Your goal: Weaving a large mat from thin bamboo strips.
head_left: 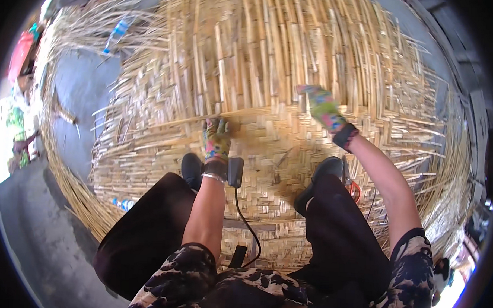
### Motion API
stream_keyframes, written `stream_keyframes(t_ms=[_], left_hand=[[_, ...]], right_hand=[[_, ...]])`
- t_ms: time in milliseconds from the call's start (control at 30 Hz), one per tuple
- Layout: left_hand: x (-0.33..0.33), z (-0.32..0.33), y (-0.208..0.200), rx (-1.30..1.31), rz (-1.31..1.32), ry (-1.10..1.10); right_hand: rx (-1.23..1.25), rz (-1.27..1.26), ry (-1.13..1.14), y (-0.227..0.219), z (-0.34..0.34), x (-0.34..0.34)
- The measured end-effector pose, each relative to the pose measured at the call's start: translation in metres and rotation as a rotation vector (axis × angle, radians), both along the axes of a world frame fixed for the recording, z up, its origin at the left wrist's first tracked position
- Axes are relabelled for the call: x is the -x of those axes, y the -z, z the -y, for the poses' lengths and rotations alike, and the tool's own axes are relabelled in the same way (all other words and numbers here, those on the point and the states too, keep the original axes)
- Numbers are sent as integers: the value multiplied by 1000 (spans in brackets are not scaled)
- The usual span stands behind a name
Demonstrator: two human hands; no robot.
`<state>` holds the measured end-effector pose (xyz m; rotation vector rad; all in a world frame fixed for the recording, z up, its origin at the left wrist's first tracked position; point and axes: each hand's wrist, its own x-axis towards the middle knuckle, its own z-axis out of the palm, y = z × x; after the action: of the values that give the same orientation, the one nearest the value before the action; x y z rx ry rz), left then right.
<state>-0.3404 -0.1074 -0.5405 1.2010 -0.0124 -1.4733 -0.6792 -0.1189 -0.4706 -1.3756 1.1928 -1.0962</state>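
A large woven mat of split reeds [272,193] lies under me, and long yellow reed strips [293,47] run away from me at its far part. One long strip [182,119] lies crosswise where the weave meets them. My left hand [217,141], in a floral work glove, rests on the mat with its fingers apart at that crosswise strip. Farther right, my right hand [323,109], in a matching glove, is over the reeds with its fingers stretched toward the left. Slight blur hides whether it touches them. Neither hand shows anything held.
My shoes [324,176] stand on the mat. A black device with a cable [235,172] hangs beside my left wrist. Orange-handled scissors [355,191] lie by my right leg. Plastic bottles [117,34] lie at the left. Loose reed ends stick out around the mat; a concrete ledge [43,228] is at left.
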Motion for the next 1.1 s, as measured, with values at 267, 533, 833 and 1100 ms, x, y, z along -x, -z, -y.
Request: stream_keyframes(t_ms=[267, 533, 833, 1100], left_hand=[[-45, 8, -39, -17, -98, -107], [-39, 114, -51, 219, 497, 655], [12, 156, -11, 301, 1609, 1043], [-21, 143, -43, 47, 496, 1064]], right_hand=[[-265, -884, -510, 16, 39, -133], [-364, -577, -148, 16, 16, -128], [-584, -54, 194, 40, 8, -117], [-688, 543, 203, 57, 10, -110]])
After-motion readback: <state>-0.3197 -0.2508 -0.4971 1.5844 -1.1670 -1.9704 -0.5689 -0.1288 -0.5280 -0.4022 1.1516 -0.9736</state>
